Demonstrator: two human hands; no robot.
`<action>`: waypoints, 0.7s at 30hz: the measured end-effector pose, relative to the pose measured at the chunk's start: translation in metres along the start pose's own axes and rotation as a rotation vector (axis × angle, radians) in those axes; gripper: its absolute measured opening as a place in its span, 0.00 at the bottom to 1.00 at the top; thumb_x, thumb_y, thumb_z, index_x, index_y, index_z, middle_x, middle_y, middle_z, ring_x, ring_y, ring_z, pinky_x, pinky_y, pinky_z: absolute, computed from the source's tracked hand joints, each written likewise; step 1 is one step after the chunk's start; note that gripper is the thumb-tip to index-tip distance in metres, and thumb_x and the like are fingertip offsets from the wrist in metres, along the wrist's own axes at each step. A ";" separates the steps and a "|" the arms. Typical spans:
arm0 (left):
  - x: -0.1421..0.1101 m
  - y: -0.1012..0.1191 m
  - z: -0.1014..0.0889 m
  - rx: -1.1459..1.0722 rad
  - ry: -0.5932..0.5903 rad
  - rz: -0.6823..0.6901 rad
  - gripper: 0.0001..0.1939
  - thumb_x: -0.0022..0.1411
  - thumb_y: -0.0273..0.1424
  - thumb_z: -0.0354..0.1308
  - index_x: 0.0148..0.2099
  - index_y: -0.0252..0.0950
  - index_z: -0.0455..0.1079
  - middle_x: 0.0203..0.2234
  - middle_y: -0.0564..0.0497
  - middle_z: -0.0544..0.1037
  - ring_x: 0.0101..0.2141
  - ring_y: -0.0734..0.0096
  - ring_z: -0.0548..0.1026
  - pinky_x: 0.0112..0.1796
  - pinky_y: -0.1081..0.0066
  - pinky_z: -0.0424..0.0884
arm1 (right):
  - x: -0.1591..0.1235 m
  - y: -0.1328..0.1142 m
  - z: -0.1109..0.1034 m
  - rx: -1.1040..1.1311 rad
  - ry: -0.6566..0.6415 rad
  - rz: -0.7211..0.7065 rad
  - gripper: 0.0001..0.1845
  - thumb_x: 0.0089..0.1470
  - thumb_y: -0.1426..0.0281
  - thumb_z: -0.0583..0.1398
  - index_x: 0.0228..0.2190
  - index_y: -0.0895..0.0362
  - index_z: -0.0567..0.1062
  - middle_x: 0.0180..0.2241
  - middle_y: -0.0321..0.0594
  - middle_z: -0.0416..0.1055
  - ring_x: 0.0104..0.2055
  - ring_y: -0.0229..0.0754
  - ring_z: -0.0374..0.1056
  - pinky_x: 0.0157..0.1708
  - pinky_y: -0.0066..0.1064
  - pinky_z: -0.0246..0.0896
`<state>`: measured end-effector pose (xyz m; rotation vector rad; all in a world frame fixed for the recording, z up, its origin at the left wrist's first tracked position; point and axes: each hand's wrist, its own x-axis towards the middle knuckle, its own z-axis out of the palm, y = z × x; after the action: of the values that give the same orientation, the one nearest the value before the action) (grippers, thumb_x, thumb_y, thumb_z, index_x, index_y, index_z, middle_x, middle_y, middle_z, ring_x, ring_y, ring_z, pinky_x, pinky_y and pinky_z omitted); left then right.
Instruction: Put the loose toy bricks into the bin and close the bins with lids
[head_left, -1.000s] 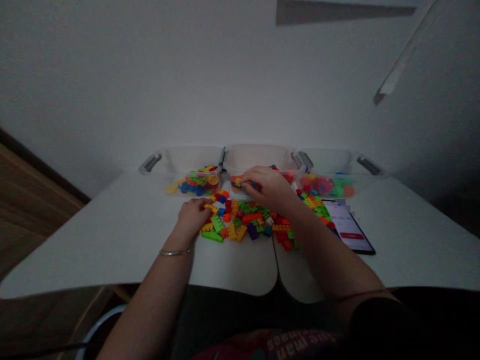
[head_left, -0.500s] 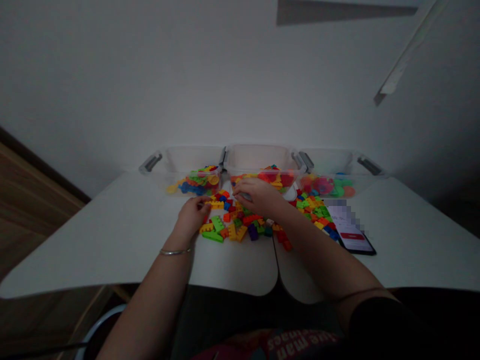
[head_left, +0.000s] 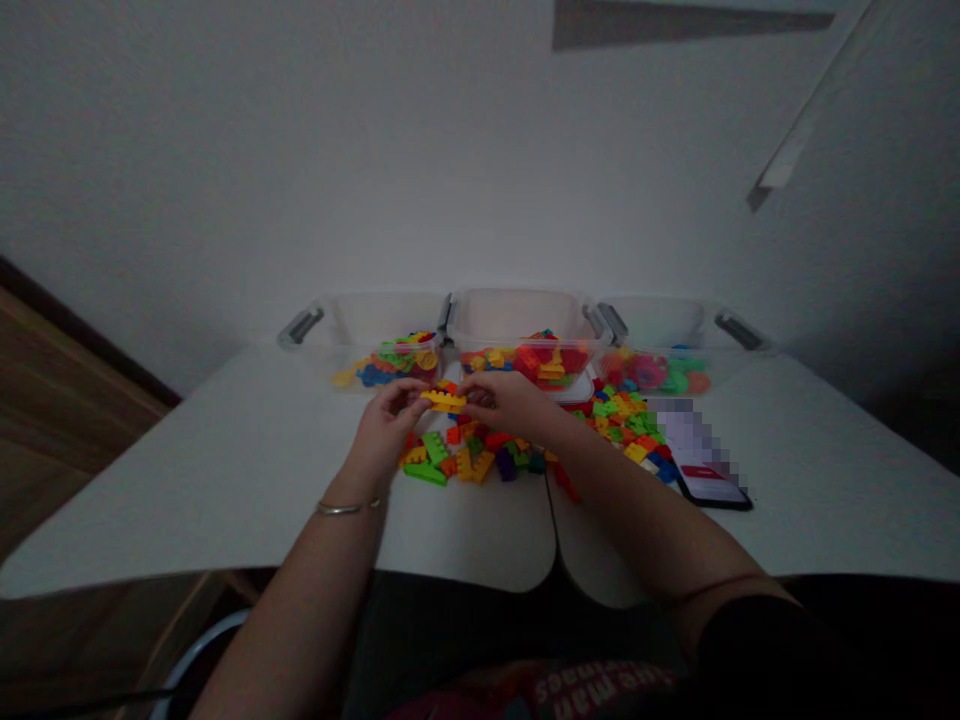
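Yellow brick [head_left: 444,402]: held up in front of the middle bin [head_left: 525,312], below its near left corner; whether it is one long piece or two stacked cannot be told
Left hand [head_left: 390,420]: clamped on the brick's left end, pinched between thumb and fingers; placed in front and to the left of the middle bin
Right hand [head_left: 506,405]: closed on the brick's right end by the fingertips; placed directly in front of the middle bin
Brick weight: judged very light, as hollow plastic usually is; little force seems needed
Brick walls: presumably stiff and hard to break; the smooth sides may be somewhat slippery
Studs: seen along the top; extra grip is probably given by them
Brick ends: best taken by thumb and forefinger
Loose bricks [head_left: 481,466]: spread in front of the middle bin, below both hands
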<state>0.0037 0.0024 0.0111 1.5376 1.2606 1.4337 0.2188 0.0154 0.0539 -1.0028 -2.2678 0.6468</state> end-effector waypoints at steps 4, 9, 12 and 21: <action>-0.001 0.004 0.001 -0.041 -0.022 -0.010 0.23 0.46 0.49 0.69 0.37 0.38 0.72 0.32 0.50 0.77 0.34 0.66 0.74 0.39 0.65 0.73 | 0.000 0.001 0.003 0.152 -0.014 0.037 0.09 0.54 0.73 0.64 0.39 0.56 0.76 0.35 0.38 0.79 0.37 0.39 0.77 0.36 0.29 0.70; -0.003 0.005 0.001 -0.072 -0.072 -0.042 0.23 0.47 0.48 0.69 0.38 0.38 0.71 0.33 0.50 0.78 0.36 0.63 0.76 0.42 0.62 0.75 | 0.002 -0.004 0.000 0.227 -0.034 0.086 0.07 0.53 0.74 0.63 0.37 0.57 0.75 0.34 0.38 0.78 0.33 0.37 0.75 0.32 0.28 0.69; -0.003 0.003 -0.004 -0.027 -0.097 -0.012 0.21 0.50 0.46 0.67 0.42 0.38 0.72 0.40 0.47 0.79 0.43 0.58 0.77 0.48 0.58 0.74 | 0.004 -0.004 -0.003 0.222 -0.007 0.062 0.07 0.53 0.74 0.61 0.37 0.57 0.74 0.35 0.39 0.77 0.32 0.36 0.73 0.32 0.28 0.69; -0.001 -0.010 -0.024 0.560 -0.455 0.254 0.20 0.55 0.43 0.66 0.50 0.44 0.76 0.57 0.46 0.72 0.65 0.47 0.58 0.66 0.45 0.47 | -0.004 -0.007 -0.048 -0.135 0.384 -0.168 0.08 0.54 0.72 0.59 0.35 0.56 0.77 0.38 0.44 0.74 0.41 0.43 0.70 0.41 0.35 0.68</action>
<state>-0.0219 0.0014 0.0056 2.3085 1.2672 0.8119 0.2492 0.0173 0.0916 -0.8975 -2.0431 0.2088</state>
